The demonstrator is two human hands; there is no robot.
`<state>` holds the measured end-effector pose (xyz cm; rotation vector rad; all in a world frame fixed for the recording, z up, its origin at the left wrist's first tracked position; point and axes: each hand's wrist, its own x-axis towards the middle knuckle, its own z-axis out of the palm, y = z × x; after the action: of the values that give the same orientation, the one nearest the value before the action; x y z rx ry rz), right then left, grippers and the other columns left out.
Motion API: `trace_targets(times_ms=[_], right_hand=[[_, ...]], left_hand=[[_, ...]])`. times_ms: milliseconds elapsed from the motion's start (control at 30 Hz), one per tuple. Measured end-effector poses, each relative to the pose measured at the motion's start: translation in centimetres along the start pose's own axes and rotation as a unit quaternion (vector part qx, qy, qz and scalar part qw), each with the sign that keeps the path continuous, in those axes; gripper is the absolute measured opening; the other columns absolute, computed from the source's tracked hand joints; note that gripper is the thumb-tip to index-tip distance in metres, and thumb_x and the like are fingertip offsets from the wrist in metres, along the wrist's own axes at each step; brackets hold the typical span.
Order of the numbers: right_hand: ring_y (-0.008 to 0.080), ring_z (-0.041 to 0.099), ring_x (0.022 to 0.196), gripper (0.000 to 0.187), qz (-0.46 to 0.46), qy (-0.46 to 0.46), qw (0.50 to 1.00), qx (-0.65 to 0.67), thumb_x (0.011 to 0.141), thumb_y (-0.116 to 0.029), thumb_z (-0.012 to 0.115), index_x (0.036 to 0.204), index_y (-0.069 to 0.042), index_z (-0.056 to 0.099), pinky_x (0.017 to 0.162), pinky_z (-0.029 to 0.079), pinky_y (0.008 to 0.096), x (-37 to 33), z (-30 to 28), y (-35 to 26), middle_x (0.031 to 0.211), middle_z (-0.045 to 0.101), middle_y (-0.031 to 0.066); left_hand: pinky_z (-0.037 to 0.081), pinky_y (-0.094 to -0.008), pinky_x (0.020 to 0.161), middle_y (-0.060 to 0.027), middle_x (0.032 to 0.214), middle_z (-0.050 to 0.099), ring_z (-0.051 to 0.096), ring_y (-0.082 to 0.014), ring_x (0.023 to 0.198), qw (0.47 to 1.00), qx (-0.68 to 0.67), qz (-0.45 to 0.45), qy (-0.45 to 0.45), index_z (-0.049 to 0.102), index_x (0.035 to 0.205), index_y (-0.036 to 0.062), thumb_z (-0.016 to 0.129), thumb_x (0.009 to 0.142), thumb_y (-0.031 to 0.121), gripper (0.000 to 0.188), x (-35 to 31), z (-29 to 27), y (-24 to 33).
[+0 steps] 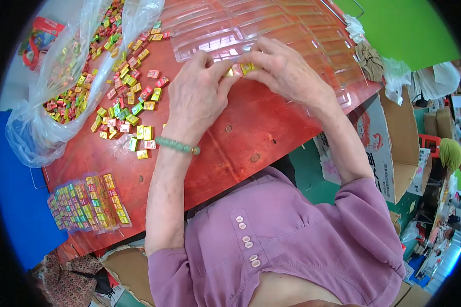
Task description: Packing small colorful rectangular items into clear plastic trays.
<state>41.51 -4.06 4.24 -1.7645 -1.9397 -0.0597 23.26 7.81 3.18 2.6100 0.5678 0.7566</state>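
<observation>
We observed the left hand [201, 91] and right hand [284, 71] pinching small yellow and pink boxes [237, 70] above the worktop [225, 146], well inside its near edge, beside clear plastic trays [302, 28] toward its right corner.

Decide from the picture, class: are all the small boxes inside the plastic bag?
No, many small boxes lie loose on the red table, outside the plastic bag.
</observation>
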Motion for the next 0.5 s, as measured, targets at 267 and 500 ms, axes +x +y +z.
trace_targets(times_ms=[267,500], right_hand=[[0.0322,0.065,0.099,0.027,0.017,-0.035,0.999,0.014,0.092,-0.020,0.074,0.116,-0.008,0.072,0.086,0.054,0.0429,0.4,1.3,2.3,0.108,0.060,0.0111],[0.0334,0.065,0.100,0.037,0.053,-0.055,0.997,0.019,0.090,-0.024,0.076,0.123,-0.009,0.068,0.086,0.055,0.0434,0.1,1.2,2.8,0.112,0.058,0.0121]], left_hand=[[0.057,-0.0443,0.076,-0.0094,0.096,0.065,0.069,-0.0300,0.091,1.000,0.007,-0.022,-0.011,0.077,0.101,0.0124,0.074,0.091,0.033,0.024,0.6,2.6,-1.0],[0.058,-0.0451,0.080,-0.0144,0.112,0.060,0.067,-0.0327,0.097,0.998,-0.008,-0.049,-0.040,0.069,0.117,0.0063,0.080,0.085,0.024,0.038,0.1,2.3,-0.9]])
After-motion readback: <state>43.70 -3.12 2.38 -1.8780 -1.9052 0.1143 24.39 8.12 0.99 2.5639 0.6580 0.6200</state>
